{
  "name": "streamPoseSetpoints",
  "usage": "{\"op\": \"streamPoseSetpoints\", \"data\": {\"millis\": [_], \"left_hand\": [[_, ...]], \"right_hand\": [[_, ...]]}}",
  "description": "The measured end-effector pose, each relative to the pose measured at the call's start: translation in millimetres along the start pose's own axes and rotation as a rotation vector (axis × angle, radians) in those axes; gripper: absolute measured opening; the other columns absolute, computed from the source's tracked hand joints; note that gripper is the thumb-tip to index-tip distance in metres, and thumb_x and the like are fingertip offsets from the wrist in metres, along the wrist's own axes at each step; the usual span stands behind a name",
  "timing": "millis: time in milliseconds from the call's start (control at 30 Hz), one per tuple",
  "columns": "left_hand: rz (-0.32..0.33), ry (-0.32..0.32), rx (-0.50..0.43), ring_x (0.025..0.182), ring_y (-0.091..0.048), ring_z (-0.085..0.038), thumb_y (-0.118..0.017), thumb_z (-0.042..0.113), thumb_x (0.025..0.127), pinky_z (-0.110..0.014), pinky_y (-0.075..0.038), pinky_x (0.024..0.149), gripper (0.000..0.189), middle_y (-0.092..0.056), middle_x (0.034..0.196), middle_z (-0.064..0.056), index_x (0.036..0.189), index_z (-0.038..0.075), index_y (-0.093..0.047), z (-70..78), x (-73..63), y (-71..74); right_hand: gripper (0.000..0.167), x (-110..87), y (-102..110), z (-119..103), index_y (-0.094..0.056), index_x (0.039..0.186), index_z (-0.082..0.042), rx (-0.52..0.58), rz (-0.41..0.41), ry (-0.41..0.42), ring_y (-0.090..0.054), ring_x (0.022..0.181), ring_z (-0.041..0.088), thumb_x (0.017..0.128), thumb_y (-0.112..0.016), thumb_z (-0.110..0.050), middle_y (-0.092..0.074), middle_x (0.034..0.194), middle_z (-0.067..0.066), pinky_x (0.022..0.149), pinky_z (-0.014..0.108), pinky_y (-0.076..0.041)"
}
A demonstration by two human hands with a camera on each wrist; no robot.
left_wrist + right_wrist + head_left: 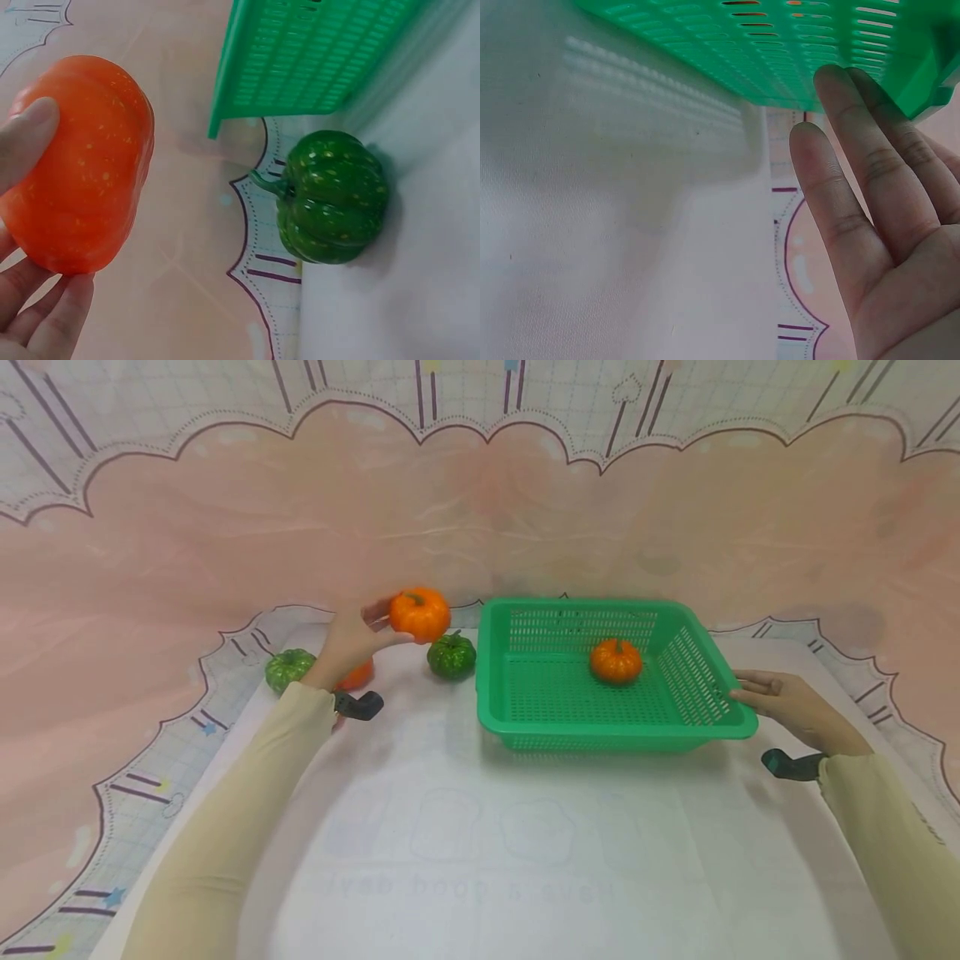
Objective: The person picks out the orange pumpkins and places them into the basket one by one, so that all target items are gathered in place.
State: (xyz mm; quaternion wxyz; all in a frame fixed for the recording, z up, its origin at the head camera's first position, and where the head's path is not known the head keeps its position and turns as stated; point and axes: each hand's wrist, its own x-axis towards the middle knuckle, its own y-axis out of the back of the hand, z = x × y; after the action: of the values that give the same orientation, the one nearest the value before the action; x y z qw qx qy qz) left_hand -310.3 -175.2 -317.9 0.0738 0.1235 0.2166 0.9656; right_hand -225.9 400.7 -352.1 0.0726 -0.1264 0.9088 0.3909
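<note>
My left hand point(352, 639) grips an orange toy pumpkin point(420, 615) in the air, thumb on its near side and fingertips at the other end. Beside it and lower, a dark green pumpkin point(336, 198) with a curved stem sits on the table, left of the green plastic basket point(615, 729). Inside the basket rests a smaller orange pumpkin point(617, 662). On the basket's right side is my right hand point(798, 710), its fingers point(877, 161) extended against the slotted outer wall, a fingertip on the rim. The right thumb is hidden in the right wrist view.
Behind my left forearm lie a light green pumpkin point(289, 670) and a partly hidden orange pumpkin point(358, 675). A white cover point(540, 852) with faint printing spreads over the table. A pink patterned cloth point(480, 527) rises along the back.
</note>
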Motion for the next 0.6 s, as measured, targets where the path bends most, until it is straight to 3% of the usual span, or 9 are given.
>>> {"op": "streamPoseSetpoints", "data": {"millis": [100, 167, 267, 367, 600], "left_hand": [[-0.011, 0.021, 0.014, 0.134, -0.044, -0.022, -0.079, 0.020, 0.076, -0.036, -0.042, 0.107, 0.075, -0.044, 0.146, -0.006, 0.141, 0.014, -0.043, 4.8, 2.7, -1.1], [-0.019, 0.039, 0.019, 0.133, -0.044, -0.022, -0.078, 0.020, 0.076, -0.036, -0.042, 0.107, 0.076, -0.044, 0.146, -0.007, 0.142, 0.014, -0.042, 7.9, 4.3, -2.2], [-0.022, 0.043, 0.014, 0.132, -0.046, -0.023, -0.078, 0.019, 0.076, -0.036, -0.042, 0.107, 0.075, -0.044, 0.146, -0.009, 0.142, 0.013, -0.042, 12.7, 6.5, -4.8], [-0.035, 0.039, -0.006, 0.132, -0.046, -0.023, -0.078, 0.018, 0.077, -0.036, -0.042, 0.107, 0.074, -0.044, 0.146, -0.009, 0.141, 0.013, -0.042, 17.3, 8.8, -7.4], [-0.066, -0.038, -0.044, 0.133, -0.044, -0.022, -0.077, 0.013, 0.077, -0.037, -0.040, 0.109, 0.070, -0.046, 0.145, -0.009, 0.140, 0.011, -0.045, 25.4, 16.9, -14.3]], "right_hand": [[0.070, 0.4, 1, 1, -0.023, 0.147, 0.003, 0.009, -0.004, 0.002, -0.047, 0.115, -0.008, 0.097, -0.047, -0.041, -0.031, 0.149, 0.025, 0.105, 0.064, -0.030], [0.070, 0.7, 1, 2, -0.024, 0.147, 0.002, 0.009, -0.004, -0.001, -0.043, 0.106, -0.017, 0.097, -0.047, -0.041, -0.031, 0.149, 0.024, 0.105, 0.062, -0.031], [0.071, 0.9, 1, 2, -0.023, 0.147, 0.002, 0.001, -0.005, 0.000, -0.046, 0.129, 0.014, 0.097, -0.047, -0.042, -0.030, 0.149, 0.026, 0.104, 0.066, -0.029], [0.072, 0.6, 1, 2, -0.022, 0.147, 0.003, -0.007, -0.002, -0.004, -0.027, 0.135, 0.048, 0.097, -0.047, -0.043, -0.027, 0.148, 0.029, 0.102, 0.069, -0.027], [0.070, 3.0, 0, 2, -0.024, 0.147, 0.002, -0.014, -0.001, -0.002, -0.029, 0.135, 0.046, 0.097, -0.047, -0.041, -0.030, 0.148, 0.028, 0.103, 0.067, -0.030]]}}
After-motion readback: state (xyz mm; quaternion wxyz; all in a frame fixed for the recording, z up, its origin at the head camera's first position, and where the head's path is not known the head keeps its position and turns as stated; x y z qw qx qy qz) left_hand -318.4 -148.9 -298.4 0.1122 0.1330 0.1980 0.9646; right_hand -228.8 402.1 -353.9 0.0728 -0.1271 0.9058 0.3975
